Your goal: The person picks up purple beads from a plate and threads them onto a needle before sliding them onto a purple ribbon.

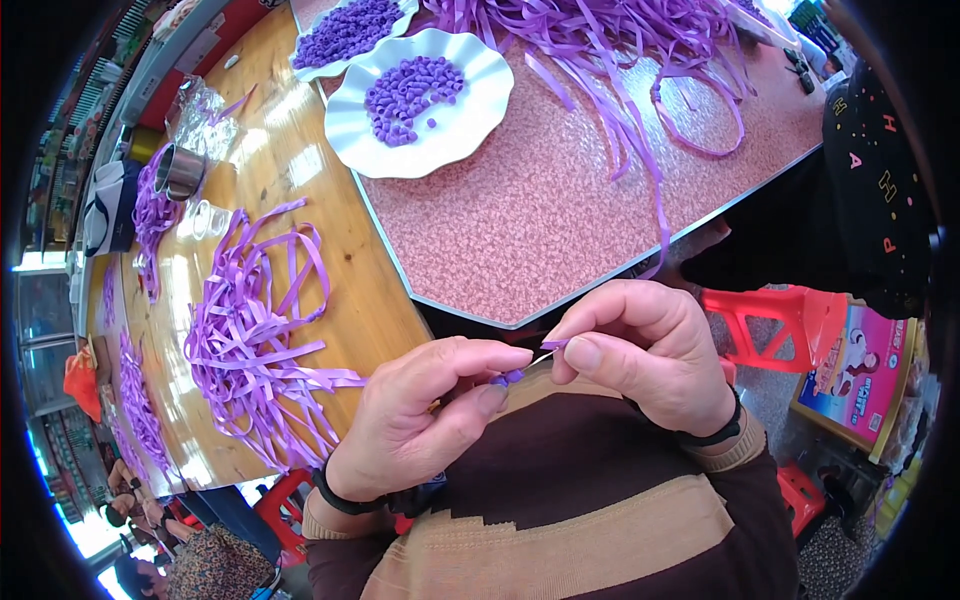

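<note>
My left hand [420, 410] is closed in a pinch, with a couple of small purple beads [508, 378] at its fingertips. Facing it, my right hand [650, 355] pinches the end of a purple ribbon [556, 344] between thumb and forefinger. A thin, pale, needle-like piece [540, 357] spans the short gap between the hands; which fingers grip it I cannot tell. Both hands are above my lap, just off the corner of a pink speckled table [480, 240]. On that table a white scalloped plate [345, 140] carries more purple beads [415, 90].
Purple ribbons [260, 340] lie heaped on the wooden table [350, 260] at left, near a metal cup [180, 172]. Another ribbon heap [600, 30] covers the far pink table beside a second bead plate [408, 14]. Red stools [770, 325] and a person in black [870, 190] are at right.
</note>
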Available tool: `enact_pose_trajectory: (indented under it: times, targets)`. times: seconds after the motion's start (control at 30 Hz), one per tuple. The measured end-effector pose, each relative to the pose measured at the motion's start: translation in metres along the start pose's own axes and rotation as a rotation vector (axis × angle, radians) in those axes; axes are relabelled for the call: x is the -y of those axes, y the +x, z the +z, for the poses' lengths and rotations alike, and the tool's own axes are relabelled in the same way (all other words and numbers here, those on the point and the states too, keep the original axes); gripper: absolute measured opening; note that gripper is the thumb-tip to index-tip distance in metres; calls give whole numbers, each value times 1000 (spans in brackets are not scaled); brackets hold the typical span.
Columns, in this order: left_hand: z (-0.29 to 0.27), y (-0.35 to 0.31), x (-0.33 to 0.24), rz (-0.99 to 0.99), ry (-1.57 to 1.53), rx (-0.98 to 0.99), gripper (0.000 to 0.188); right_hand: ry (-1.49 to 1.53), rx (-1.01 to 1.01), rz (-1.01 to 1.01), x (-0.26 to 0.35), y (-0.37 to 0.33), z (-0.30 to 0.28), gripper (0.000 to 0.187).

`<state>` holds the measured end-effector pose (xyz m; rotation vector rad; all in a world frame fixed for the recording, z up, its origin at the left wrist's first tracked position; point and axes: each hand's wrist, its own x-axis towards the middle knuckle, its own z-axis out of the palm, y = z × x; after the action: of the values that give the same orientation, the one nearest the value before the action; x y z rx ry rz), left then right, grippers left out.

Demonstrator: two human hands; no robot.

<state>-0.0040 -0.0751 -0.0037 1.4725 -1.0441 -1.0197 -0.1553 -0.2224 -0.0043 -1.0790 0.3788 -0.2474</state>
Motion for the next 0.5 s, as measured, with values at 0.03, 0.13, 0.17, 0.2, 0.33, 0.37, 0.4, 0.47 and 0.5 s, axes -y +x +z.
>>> enact_pose_trajectory:
  times: [0.03,0.13,0.17,0.2,0.33,0.37,0.4,0.47,0.5]
  targets:
    - [0,0,-1,-11,5,14,26,0,-1,0,-1,0,0,13]
    - [-3,0,-5,-58,15,41,26,-11,-9,-18,-3,0,-1,13]
    - [-3,-1,-6,-94,20,55,27,7,11,4,0,1,-3,13]
    - [-3,-1,-6,-94,20,55,27,25,32,26,2,1,-4,12]
    - [-1,-1,-6,-62,-14,68,27,-33,-24,-50,-4,2,-3,12]
    - [-1,-1,-7,-71,-17,72,27,-47,-13,-37,-3,2,-4,11]
    - [-1,-1,-7,-72,-17,72,27,-61,-2,-25,-3,3,-4,10]
    - [-1,-1,-7,-59,2,72,27,-47,-3,11,0,3,-4,9]
    - [-2,-1,-7,-59,1,73,27,-33,-5,46,1,3,-4,9]
